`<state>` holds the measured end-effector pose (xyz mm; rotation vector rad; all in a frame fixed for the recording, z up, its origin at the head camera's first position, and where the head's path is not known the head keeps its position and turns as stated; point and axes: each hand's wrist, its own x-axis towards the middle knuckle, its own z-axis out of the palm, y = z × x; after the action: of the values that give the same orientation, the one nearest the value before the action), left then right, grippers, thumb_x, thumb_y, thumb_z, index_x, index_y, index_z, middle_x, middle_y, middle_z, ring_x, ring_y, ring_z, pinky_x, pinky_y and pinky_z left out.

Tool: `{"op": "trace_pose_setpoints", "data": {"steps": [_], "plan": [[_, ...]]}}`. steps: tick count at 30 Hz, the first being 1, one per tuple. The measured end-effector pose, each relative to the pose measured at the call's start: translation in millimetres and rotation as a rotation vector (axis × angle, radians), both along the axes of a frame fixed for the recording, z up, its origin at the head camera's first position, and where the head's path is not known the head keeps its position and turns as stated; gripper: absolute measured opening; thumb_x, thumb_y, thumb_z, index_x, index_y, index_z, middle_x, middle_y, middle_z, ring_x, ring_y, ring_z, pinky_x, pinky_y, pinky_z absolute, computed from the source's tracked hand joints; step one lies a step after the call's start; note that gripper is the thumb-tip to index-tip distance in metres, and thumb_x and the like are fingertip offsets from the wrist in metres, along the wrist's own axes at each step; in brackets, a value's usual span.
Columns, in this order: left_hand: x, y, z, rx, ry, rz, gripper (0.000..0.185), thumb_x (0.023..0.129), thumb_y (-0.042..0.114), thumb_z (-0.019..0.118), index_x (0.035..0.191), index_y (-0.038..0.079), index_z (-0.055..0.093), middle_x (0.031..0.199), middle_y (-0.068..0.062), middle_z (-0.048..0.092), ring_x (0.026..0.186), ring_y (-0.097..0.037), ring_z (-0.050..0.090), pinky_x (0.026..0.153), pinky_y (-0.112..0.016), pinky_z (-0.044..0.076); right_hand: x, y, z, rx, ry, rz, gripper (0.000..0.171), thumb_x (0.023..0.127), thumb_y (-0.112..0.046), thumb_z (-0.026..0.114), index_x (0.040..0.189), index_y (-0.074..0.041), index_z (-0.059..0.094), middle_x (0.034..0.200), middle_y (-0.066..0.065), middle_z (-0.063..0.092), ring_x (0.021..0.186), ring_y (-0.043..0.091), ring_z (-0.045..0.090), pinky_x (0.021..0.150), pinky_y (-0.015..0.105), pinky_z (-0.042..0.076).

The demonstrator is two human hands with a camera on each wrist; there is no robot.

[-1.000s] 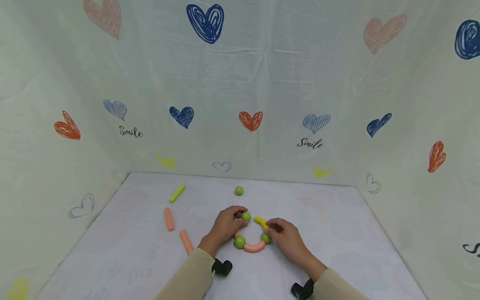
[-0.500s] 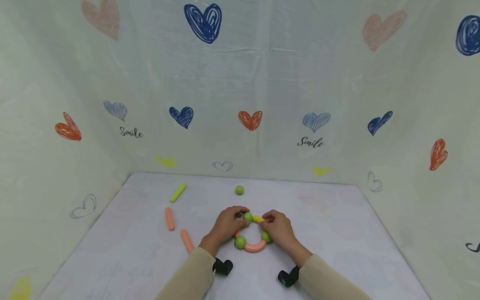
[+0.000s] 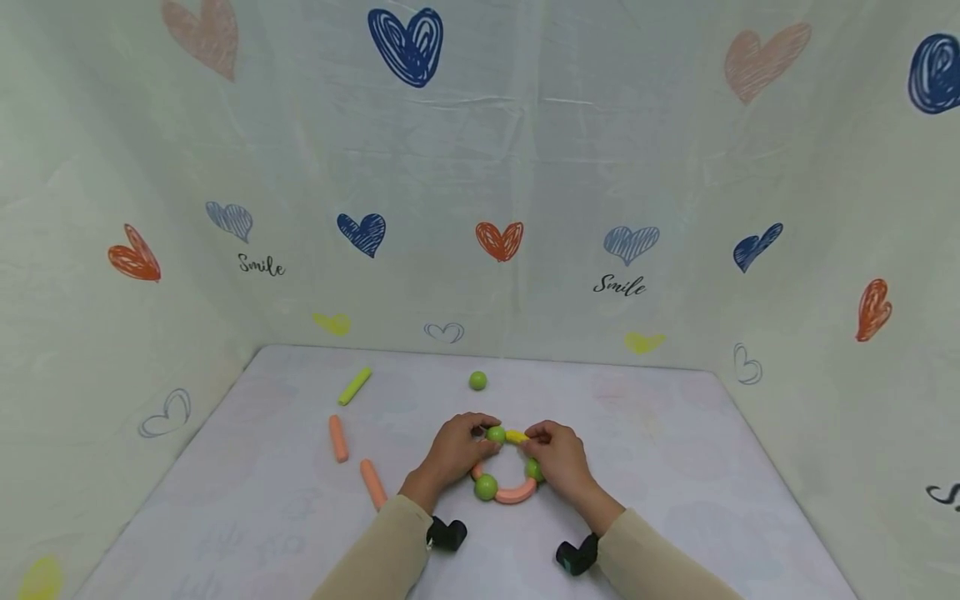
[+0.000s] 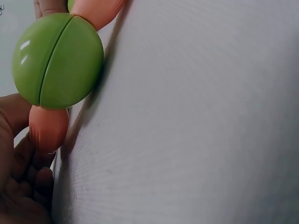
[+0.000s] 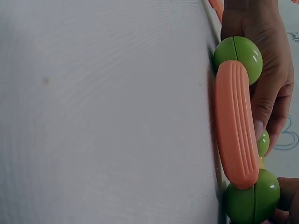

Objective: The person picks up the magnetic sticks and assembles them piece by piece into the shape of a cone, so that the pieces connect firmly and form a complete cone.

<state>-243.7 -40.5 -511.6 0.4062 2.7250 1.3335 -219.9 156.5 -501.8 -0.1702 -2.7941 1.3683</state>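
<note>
A small ring of green balls and curved rods lies on the table between my hands. My left hand (image 3: 452, 452) pinches its far green ball (image 3: 496, 434) between thumb and fingers. Against that ball sits one end of a curved yellow rod (image 3: 515, 437); my right hand (image 3: 558, 460) pinches its other end, partly hiding it. Nearer, another green ball (image 3: 486, 487) joins a curved salmon rod (image 3: 516, 495), which meets a green ball (image 3: 534, 469) beside my right hand. The ribbed salmon rod (image 5: 236, 126) fills much of the right wrist view. A second salmon rod (image 4: 49, 128) shows in the left wrist view.
A loose green ball (image 3: 477, 381) lies beyond the ring. To the left are a straight lime rod (image 3: 355, 387) and two straight salmon rods, one farther back (image 3: 338, 438), one by the left sleeve (image 3: 372, 483). A heart-printed sheet (image 3: 570, 167) hangs behind the table.
My right hand has moved left and slightly away from me, bringing the yellow rod's end against the far green ball. The ring has shifted slightly right; my left hand keeps hold of the ball.
</note>
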Motion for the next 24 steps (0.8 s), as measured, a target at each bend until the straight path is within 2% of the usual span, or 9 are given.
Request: {"op": "trace_pose_setpoints", "data": {"steps": [4,8,13,17,24], "plan": [[0.4,1,-0.1,-0.011,0.011,0.01,0.032,0.093,0.025,0.082,0.123,0.017,0.076,0.116,-0.001,0.072,0.107,-0.02,0.062,0.094,-0.043,0.052,1.0,3,0.8,-0.001,-0.002,-0.005,0.012,0.096,-0.017,0.076,0.104,-0.007,0.076,0.092,0.003,0.072,0.081,0.015,0.062,0.068,0.026,0.052],[0.9,1,-0.3,-0.017,0.01,0.025,0.032,0.092,0.025,0.082,0.122,0.017,0.075,0.114,0.0,0.071,0.105,-0.019,0.061,0.092,-0.041,0.052,9.5,10,2.2,0.02,-0.006,-0.007,0.018,0.1,-0.024,0.072,0.107,-0.008,0.076,0.093,0.002,0.072,0.081,0.014,0.061,0.067,0.028,0.051],[0.5,0,-0.7,0.002,0.008,0.037,0.031,0.092,0.025,0.081,0.121,0.016,0.075,0.112,0.0,0.07,0.104,-0.018,0.06,0.092,-0.041,0.052,25.4,22,0.6,0.083,0.005,0.046,0.026,0.095,-0.031,0.078,0.109,-0.009,0.074,0.095,-0.002,0.072,0.086,0.012,0.063,0.075,0.032,0.053],[1.4,-1,-0.7,0.012,0.013,0.048,0.03,0.092,0.024,0.081,0.121,0.015,0.074,0.112,-0.001,0.069,0.103,-0.018,0.06,0.093,-0.041,0.052,32.5,26,-0.5,0.101,0.034,0.1,0.031,0.09,-0.03,0.084,0.11,-0.009,0.074,0.097,-0.002,0.072,0.089,0.011,0.065,0.079,0.034,0.055],[4.0,0,-0.3,0.006,0.01,0.07,0.031,0.092,0.022,0.081,0.121,0.014,0.073,0.111,-0.002,0.068,0.104,-0.019,0.06,0.094,-0.043,0.052,31.4,26,-0.4,0.096,0.054,0.082,0.029,0.09,-0.022,0.084,0.114,-0.007,0.075,0.098,-0.001,0.075,0.092,0.013,0.067,0.08,0.035,0.057]]}}
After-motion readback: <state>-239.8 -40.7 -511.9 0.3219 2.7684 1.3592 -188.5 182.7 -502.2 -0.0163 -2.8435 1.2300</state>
